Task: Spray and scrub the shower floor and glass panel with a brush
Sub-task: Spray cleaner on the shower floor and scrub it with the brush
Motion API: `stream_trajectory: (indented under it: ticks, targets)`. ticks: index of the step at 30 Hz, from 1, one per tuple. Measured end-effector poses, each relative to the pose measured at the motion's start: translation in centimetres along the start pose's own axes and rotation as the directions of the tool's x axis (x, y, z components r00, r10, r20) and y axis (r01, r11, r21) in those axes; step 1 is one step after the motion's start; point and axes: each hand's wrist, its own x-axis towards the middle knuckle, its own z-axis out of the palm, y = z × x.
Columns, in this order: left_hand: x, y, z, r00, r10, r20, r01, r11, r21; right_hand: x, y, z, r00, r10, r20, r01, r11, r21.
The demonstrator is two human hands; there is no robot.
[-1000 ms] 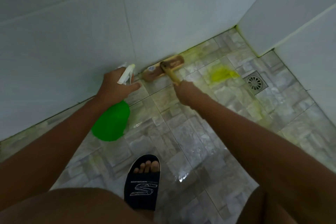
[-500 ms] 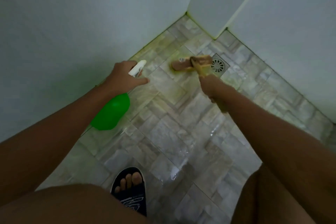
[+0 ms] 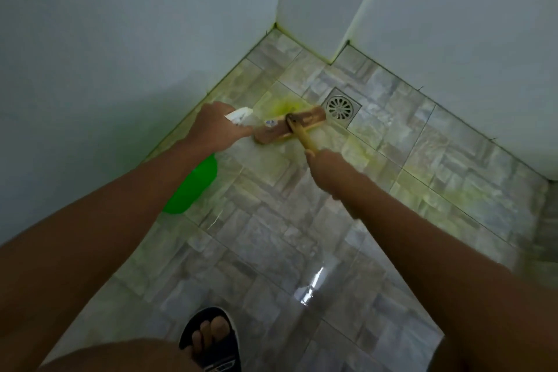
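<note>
The brush (image 3: pixel 290 127) has swung back from the drain (image 3: pixel 341 107) toward the left hand (image 3: pixel 216 127), which grasps the spray bottle (image 3: pixel 193 187); the right hand (image 3: pixel 327 166) clenches the handle, scrubbing on.

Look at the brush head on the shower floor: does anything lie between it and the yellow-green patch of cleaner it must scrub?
Nothing visible does. The brush head sits on the floor at the near edge of the cleaner patch, steered by the right hand. The drain lies beside it, to the right.
</note>
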Motion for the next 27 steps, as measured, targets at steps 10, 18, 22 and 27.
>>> stream_trajectory:
  ticks: [10, 18, 22, 27]
  targets:
    - [-1.0, -0.9, -0.2, 0.999, -0.042, 0.029, 0.043, 0.998, -0.045, -3.3, 3.1, 1.5, 0.998, 0.028, 0.053, -0.026, 0.999, -0.036]
    - [-1.1, -0.7, -0.1, 1.0, -0.005, 0.027, 0.007, 0.998, -0.057, -1.7, 2.6, 0.0, 0.997, 0.071, 0.011, -0.071, 0.997, -0.044]
    - [-1.1, -0.5, 0.1, 0.996, -0.073, -0.044, 0.072, 0.997, -0.005, -1.1, 2.1, 0.1, 0.997, 0.077, 0.008, -0.077, 0.997, 0.005]
    - [-0.5, 0.1, 0.1, 0.991, -0.058, 0.122, 0.061, 0.998, -0.019, -2.8, 3.0, 1.2, 0.996, 0.081, 0.026, -0.081, 0.997, 0.004]
